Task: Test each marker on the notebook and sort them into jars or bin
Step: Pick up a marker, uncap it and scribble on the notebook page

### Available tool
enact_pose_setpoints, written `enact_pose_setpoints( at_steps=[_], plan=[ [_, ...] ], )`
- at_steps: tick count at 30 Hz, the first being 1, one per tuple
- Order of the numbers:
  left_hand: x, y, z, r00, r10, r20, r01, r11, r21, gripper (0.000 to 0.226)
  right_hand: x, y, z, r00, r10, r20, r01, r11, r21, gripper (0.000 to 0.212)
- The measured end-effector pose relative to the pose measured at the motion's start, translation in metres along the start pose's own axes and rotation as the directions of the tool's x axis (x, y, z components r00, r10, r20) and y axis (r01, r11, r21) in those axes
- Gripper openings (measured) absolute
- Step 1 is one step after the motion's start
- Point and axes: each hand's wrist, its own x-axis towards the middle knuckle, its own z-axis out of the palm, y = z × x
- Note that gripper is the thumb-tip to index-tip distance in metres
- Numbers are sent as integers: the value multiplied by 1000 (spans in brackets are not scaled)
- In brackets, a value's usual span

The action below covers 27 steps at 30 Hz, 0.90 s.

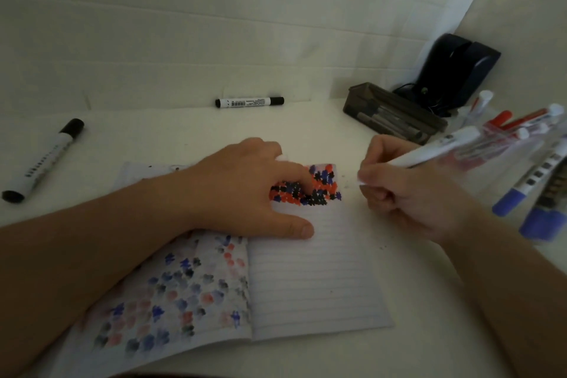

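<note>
Nearest, an open lined notebook [310, 279] flat on the white bench [159, 132]; left page blotched with faded red, blue and black marks, right page mostly bare with a dense patch of fresh red, blue and black scribbles [310, 190] at its far end. Left hand [245, 190] spread on the notebook, fingers fairly straight, thumb on the right page and fingertips by the scribbles, holding nothing. Just right of the page, right hand [408, 190] curled round a white marker [435, 150], barrel slanting up to the right, tip end at the fingers beside the notebook's far right corner; colour of this marker not clear. At the right edge, clear jars [509, 144] with red-capped markers [527, 118] standing in them and blue-capped markers [515, 193] nearer. Far left, a black-capped marker [43, 159] lying loose on the bench. Farther, a dark bin [392, 113] with markers inside. Farthest, another black marker [249, 101] lying along the wall, and a dark device [454, 70] in the right corner.
</note>
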Motion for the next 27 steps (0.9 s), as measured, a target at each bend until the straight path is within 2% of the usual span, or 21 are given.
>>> enact_pose_setpoints(
  at_steps=[4, 8, 11, 17, 20, 27],
  plan=[
    [3, -1, 3, 1000, 7, -11, -6, 997, 78, 74, -1, 4, 12, 998, -31, -54, 17, 972, -234, 20],
    [3, 0, 3, 1000, -16, 8, 15, 997, 72, 74, -2, 4, 14, 996, 0, -89, -31, 938, -344, 26],
    [3, 0, 2, 1000, -17, 15, 16, 997, 74, 74, -1, 4, 15, 994, 25, -108, -60, 941, -332, 25],
    [5, 0, 1, 999, -20, 27, 18, 997, 75, 75, 4, 7, 19, 971, 30, -235, -89, 965, -247, 27],
    [4, 1, 1, 999, -14, 29, 12, 997, 71, 75, 4, 8, 20, 969, 30, -246, -88, 969, -230, 28],
    [5, 1, 1, 1000, -10, 25, 8, 996, 85, 76, 2, 6, 23, 966, 19, -256, -110, 931, -347, 27]
  ],
)
